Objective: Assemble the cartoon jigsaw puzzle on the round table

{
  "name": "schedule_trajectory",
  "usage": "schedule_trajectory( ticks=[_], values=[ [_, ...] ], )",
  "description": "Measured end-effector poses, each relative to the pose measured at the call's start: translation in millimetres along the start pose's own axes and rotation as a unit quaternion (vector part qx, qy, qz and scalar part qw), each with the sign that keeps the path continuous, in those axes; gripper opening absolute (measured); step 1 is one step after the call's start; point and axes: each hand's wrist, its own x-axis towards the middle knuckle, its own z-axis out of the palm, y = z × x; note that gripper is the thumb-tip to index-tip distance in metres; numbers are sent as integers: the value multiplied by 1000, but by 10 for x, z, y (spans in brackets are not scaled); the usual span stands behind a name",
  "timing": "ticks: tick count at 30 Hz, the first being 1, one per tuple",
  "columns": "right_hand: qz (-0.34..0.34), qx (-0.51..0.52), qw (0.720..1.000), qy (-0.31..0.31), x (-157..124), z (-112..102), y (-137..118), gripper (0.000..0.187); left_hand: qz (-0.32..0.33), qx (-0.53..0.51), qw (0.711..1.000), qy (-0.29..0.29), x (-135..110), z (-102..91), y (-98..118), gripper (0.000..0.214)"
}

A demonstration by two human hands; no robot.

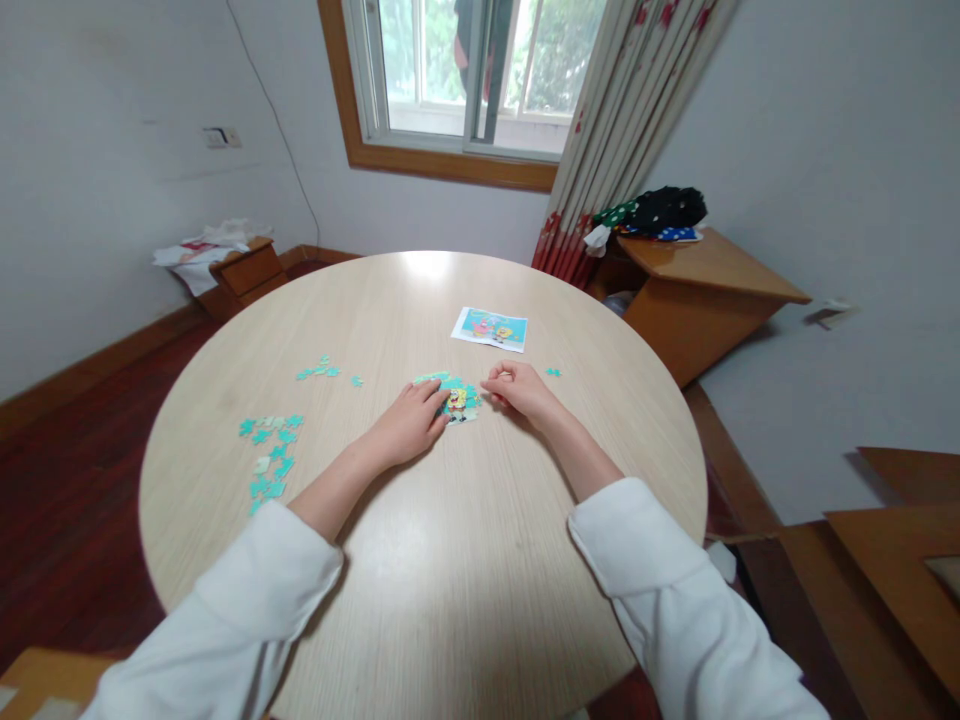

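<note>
A partly joined jigsaw puzzle point(459, 402) lies on the round table, with a yellow cartoon figure on a teal ground. Across its left part rests my left hand point(414, 420), fingers stretched out and covering some of it. At the puzzle's right edge, my right hand point(517, 388) has its thumb and forefinger pinched together; whatever is between them is too small to make out. Just beyond the hands lies a printed reference picture point(491, 328) with a pink and a yellow figure. One loose teal piece point(553, 372) sits right of my right hand.
Several loose puzzle pieces point(268, 460) spread over the left of the round table point(427, 600), with a smaller group point(319, 370) farther back. A wooden cabinet point(697, 290) with cloths on top stands at the right. Behind are a curtain point(600, 130) and a window.
</note>
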Motion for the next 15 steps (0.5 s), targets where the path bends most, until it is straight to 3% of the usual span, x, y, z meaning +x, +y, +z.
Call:
schedule_trajectory(
  ticks=[9,15],
  values=[
    [8,25,999,33,49,-65,10,32,39,-35,998,19,-7,-38,18,36],
    [2,25,1000,16,52,-69,21,41,59,-43,997,14,2,-80,39,35]
  ],
)
